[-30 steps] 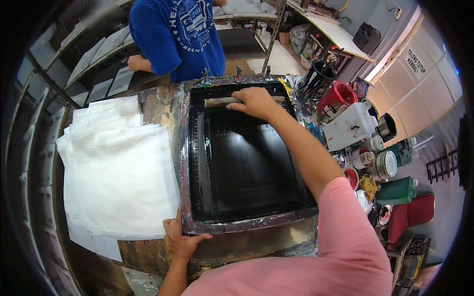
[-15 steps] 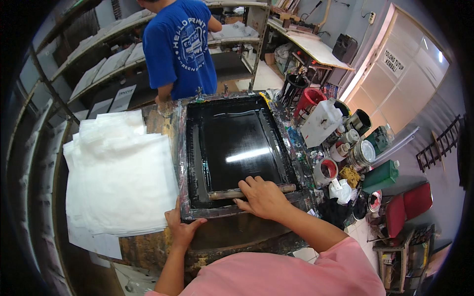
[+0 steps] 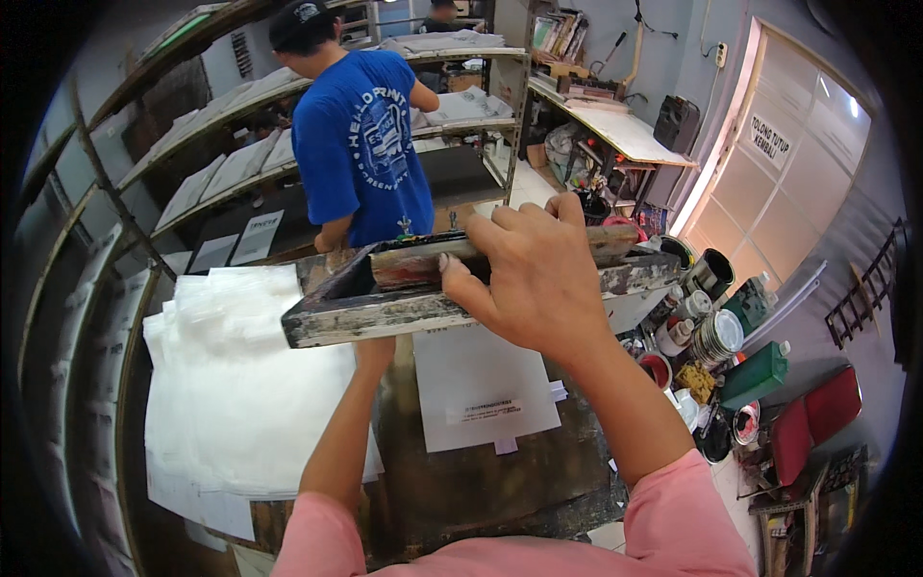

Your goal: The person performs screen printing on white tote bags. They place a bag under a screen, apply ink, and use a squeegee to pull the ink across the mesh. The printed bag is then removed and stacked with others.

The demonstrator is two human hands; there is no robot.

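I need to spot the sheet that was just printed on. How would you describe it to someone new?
Start at the dark, stained worktable, below the raised screen frame under the right hand. The printed sheet lies alone there, flat, with a small dark bar near its bottom edge, unlike the blank white stack to its left.

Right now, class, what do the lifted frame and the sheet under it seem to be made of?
Frame: probably wood, rough and matt, its edges crusted with ink and worn paint. Sheet: thin, flat and white; whether paper or plastic film is hard to tell.
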